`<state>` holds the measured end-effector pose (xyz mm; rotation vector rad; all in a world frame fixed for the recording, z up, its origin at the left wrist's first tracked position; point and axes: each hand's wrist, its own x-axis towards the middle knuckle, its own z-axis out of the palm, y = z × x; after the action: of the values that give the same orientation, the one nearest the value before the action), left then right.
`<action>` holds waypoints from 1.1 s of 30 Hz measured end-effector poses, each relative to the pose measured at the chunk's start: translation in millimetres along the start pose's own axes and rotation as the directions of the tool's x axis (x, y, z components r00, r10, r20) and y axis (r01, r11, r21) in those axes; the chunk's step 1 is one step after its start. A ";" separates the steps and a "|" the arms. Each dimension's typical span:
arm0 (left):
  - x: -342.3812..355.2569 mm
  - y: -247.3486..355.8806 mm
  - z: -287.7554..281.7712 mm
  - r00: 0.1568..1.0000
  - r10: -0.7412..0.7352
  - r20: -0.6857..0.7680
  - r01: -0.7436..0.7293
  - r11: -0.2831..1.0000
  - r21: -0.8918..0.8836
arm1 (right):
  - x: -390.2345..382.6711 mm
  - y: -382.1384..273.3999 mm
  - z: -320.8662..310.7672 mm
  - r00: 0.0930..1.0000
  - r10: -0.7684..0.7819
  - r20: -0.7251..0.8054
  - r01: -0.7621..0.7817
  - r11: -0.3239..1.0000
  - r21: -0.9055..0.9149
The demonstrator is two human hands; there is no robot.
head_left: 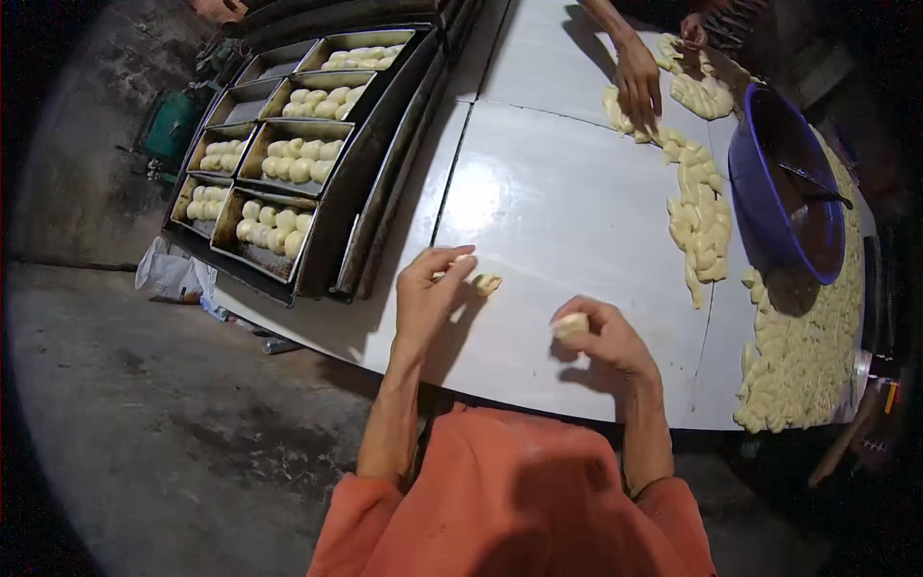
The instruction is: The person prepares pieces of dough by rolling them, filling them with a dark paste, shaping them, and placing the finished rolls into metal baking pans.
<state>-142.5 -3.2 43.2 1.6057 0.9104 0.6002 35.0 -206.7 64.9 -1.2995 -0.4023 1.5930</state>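
Note:
Over the near edge of the white table [548,192], my right hand [611,337] curls around a pale piece of dough [573,325]. My left hand [428,288] has its thumb and index finger closed together; a pale speck shows at their tips, too small to name. Just right of those fingertips is a small dough piece [487,284] with a brownish patch on top. Whether my left hand touches it, I cannot tell.
At left, metal loaf tins [279,226] hold rows of dough balls. Dough pieces [699,221] lie in a strip at right, with many more [803,356] beyond. A purple basin [769,183] holds brown filling and a utensil. Another person's hand [636,82] touches dough at the far side.

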 end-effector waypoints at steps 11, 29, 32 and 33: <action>-20.5 -43.2 20.2 0.926 0.235 0.295 -0.377 0.599 0.707 | -5.2 17.2 -11.5 0.784 -0.301 -0.543 0.374 0.927 0.026; -39.5 30.2 244.6 0.894 0.431 0.121 -0.239 0.688 -0.686 | -30.1 -12.4 -46.7 0.653 -0.536 -0.535 0.754 0.522 0.398; -42.9 30.5 263.8 0.911 0.296 0.288 0.047 0.618 -0.785 | -34.5 -14.4 -76.6 0.663 -0.531 -0.528 0.747 0.510 0.426; -41.1 38.0 259.8 0.879 0.261 0.400 0.071 0.757 -0.650 | -38.4 -18.0 -88.5 0.688 -0.525 -0.501 0.724 0.539 0.430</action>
<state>47.3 -188.2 23.5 1.0729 0.1932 0.4884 118.0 -258.9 66.8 -0.7325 -0.1068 0.7432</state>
